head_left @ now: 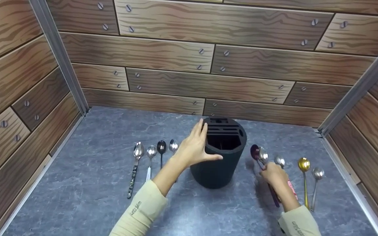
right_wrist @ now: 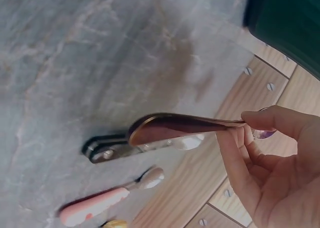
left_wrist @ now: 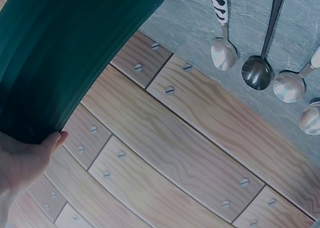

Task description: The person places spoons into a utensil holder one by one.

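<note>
A dark green, nearly black utensil holder [head_left: 213, 172] with a slotted top stands mid-table. My left hand [head_left: 192, 149] rests against its upper left side, fingers and thumb spread; the left wrist view shows the thumb along the holder's wall [left_wrist: 70, 53]. To the right of the holder, my right hand [head_left: 274, 175] pinches a purple spoon [head_left: 255, 152] by its neck, between thumb and fingers. The right wrist view shows the spoon's wide handle [right_wrist: 175, 128] raised above the table. Close beside it lies a silver spoon [head_left: 263, 155] with a dark handle, partly hidden.
Left of the holder lie a spoon with a dark patterned handle [head_left: 138, 150], a zebra-striped one [head_left: 151, 152], a black spoon [head_left: 161, 147] and another silver spoon [head_left: 174, 145]. On the right are a pink-handled spoon [right_wrist: 95, 205], a gold spoon [head_left: 304, 164] and a small silver spoon [head_left: 318, 173].
</note>
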`<state>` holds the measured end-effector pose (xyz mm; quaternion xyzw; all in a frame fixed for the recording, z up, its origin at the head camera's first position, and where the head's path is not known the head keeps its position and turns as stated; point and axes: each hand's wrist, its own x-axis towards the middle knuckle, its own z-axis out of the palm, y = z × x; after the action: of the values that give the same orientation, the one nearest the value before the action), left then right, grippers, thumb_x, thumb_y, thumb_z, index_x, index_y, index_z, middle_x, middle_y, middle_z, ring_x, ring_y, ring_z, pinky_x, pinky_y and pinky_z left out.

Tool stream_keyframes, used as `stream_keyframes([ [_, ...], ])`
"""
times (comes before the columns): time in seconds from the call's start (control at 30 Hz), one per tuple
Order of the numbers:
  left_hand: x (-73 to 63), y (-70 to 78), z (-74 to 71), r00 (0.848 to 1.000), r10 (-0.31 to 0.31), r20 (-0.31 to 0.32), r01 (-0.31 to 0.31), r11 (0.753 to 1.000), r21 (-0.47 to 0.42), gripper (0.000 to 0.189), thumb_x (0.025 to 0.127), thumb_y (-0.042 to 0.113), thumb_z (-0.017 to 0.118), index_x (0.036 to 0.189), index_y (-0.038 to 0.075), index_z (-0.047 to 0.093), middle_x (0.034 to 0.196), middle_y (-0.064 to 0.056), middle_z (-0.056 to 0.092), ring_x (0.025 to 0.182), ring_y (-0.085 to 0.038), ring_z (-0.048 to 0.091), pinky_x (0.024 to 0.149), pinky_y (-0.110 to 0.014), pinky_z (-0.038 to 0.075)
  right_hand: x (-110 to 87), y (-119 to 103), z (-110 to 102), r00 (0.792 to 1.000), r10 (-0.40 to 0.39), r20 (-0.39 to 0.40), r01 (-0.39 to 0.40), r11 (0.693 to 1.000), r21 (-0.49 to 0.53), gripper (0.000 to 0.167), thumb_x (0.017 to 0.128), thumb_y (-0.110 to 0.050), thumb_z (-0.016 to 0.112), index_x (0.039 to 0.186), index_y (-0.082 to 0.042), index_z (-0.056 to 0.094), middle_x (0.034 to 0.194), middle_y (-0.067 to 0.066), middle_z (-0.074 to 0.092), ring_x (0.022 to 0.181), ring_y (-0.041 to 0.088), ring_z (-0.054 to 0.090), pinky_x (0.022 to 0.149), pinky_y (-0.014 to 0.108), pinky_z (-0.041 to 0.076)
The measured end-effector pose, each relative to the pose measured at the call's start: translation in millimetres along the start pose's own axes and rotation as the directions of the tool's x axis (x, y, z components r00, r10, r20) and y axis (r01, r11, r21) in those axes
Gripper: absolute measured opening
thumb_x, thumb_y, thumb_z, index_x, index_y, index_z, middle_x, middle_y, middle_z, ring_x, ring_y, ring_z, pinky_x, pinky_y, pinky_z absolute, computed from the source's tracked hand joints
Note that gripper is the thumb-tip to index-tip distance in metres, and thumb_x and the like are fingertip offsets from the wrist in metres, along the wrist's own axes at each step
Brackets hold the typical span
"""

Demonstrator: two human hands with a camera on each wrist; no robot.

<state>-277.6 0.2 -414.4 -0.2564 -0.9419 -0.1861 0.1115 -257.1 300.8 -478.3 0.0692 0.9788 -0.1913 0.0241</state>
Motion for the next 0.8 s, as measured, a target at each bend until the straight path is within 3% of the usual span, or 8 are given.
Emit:
stream_keyframes([
  [0.13, 0.2, -0.1, -0.5, 1.000, 0.002, -0.002, -0.002, 1.000, 0.030, 0.118, 0.066, 0.077, 0.055, 0.145, -0.002, 0.017, 0.150, -0.020, 0.010, 0.136, -0.029, 0.013, 0.100, -0.039, 0.034, -2.7, -4, -6, 1.000, -0.008, -0.011, 0.008, 1.000, 0.021, 0.022, 0.077, -0.012, 0.060, 0.093, 0.001, 0.067, 0.084, 0.023, 0.064, 0.071, 0.039, 0.059, 0.057, 0.051, 0.045],
  [0.47, 0.7, -0.5, 0.2, 1.000, 0.029, 0.008, -0.030, 0.997, 0.077, 0.117, 0.067, 0.078, 0.051, 0.144, -0.004, 0.018, 0.149, -0.022, 0.012, 0.136, -0.031, 0.010, 0.105, -0.037, 0.025, -15.3, -10, -14, 0.996, -0.018, -0.084, 0.026, 0.995, 0.096, 0.018, 0.079, -0.011, 0.059, 0.091, 0.001, 0.064, 0.087, 0.019, 0.063, 0.073, 0.034, 0.058, 0.061, 0.050, 0.044],
  [0.8, 1.9, -1.6, -0.7, 1.000, 0.025, 0.007, -0.025, 0.995, 0.101, 0.118, 0.067, 0.080, 0.048, 0.144, -0.003, 0.016, 0.150, -0.018, 0.013, 0.137, -0.028, 0.009, 0.102, -0.037, 0.031, -24.8, -22, -27, 0.975, -0.028, -0.219, 0.072, 0.978, 0.194, 0.019, 0.079, -0.006, 0.060, 0.095, 0.004, 0.060, 0.083, 0.012, 0.063, 0.065, 0.026, 0.057, 0.054, 0.038, 0.043],
])
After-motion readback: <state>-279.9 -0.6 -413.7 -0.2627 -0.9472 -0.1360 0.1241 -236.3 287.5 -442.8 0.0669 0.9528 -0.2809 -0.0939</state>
